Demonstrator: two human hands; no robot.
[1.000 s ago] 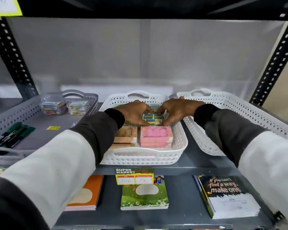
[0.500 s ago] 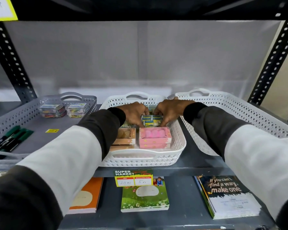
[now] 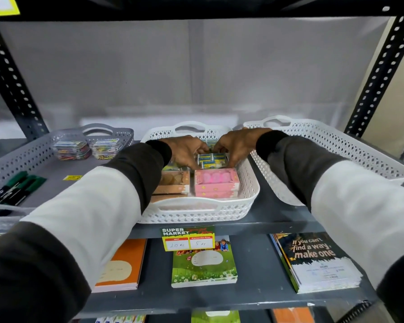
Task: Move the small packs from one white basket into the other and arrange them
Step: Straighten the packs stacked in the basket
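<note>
While both hands reach into the middle white basket (image 3: 197, 212), the left hand (image 3: 184, 150) and right hand (image 3: 236, 145) pinch the blue-yellow small packs (image 3: 211, 159) behind the pink boxes (image 3: 216, 183); the other white basket (image 3: 336, 145) sits just beside.

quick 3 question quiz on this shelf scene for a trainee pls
1. True or false: the right white basket holds pink boxes.
2. Which things are both hands touching? A) green markers B) blue-and-yellow packs C) orange notebook
3. Fill in: the pink boxes sit in the ___ white basket.

Key
1. False; no pink boxes show in it, they sit in the middle one.
2. B; the left hand and right hand flank the packs.
3. Middle.
</note>
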